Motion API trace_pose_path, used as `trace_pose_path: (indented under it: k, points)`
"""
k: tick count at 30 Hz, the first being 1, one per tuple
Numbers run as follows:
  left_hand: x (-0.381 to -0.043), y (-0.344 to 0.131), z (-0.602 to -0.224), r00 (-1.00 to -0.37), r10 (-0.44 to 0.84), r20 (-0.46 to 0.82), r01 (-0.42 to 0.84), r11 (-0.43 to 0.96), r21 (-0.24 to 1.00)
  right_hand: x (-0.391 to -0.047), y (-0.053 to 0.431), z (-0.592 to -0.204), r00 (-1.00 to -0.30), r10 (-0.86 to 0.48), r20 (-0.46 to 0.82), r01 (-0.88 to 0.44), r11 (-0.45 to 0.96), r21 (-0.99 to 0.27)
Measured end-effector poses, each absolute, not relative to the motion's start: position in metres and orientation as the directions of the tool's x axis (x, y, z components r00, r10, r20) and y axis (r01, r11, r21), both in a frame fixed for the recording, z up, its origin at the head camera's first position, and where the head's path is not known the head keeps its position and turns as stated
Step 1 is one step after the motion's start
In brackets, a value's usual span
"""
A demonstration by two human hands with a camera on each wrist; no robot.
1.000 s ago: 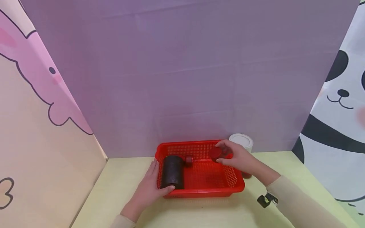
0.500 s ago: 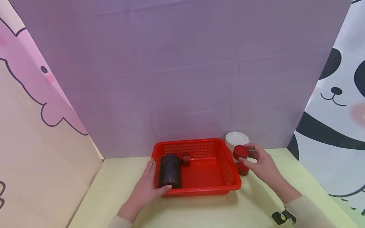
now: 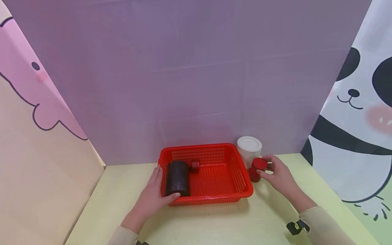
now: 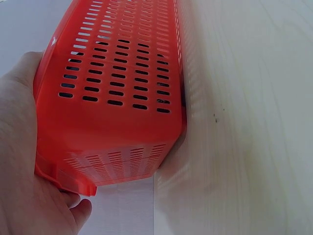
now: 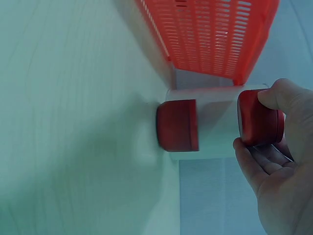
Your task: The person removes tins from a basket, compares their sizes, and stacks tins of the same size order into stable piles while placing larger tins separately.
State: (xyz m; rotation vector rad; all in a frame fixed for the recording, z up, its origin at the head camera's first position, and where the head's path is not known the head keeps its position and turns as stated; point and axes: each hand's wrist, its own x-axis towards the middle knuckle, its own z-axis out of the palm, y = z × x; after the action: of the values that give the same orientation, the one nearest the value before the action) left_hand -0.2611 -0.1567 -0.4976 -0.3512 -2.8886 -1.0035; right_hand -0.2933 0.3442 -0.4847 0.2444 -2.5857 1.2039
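Note:
My left hand [image 3: 150, 197] grips the front left corner of a red plastic basket [image 3: 214, 197], thumb over the front rim and fingers along the left side. Inside the basket, at its left end, stands a large black cylinder [image 3: 177, 178], with a small dark red round item [image 3: 194, 165] beside it. Just right of the basket, my right hand [image 3: 280, 175] pinches a small red round tin [image 5: 257, 117] between thumb and fingers. In the right wrist view this tin is raised, with a gap above a second red tin [image 5: 176, 126] on the table.
A white lidded canister [image 3: 249, 144] stands behind the red tins, near the basket's back right corner. A purple cloth backdrop [image 3: 196, 85] rises behind the pale wooden table [image 3: 199, 228]. Printed panels flank both sides, a panda [image 3: 352, 136] on the right one.
My right hand has carried the red tin from over the basket out to the right, beside the white canister. The left hand keeps its grip on the basket. The head view has shifted slightly.

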Motion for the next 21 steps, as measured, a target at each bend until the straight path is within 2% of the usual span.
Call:
trace_pose_path:
  k: [21]
  points:
    - [-0.259, -0.156, -0.496, -0.971, 0.194, 0.137, 0.238, 0.765, 0.598, -0.302, 0.338, -0.506, -0.947, -0.012, 0.321, -0.244, 0.676, -0.695]
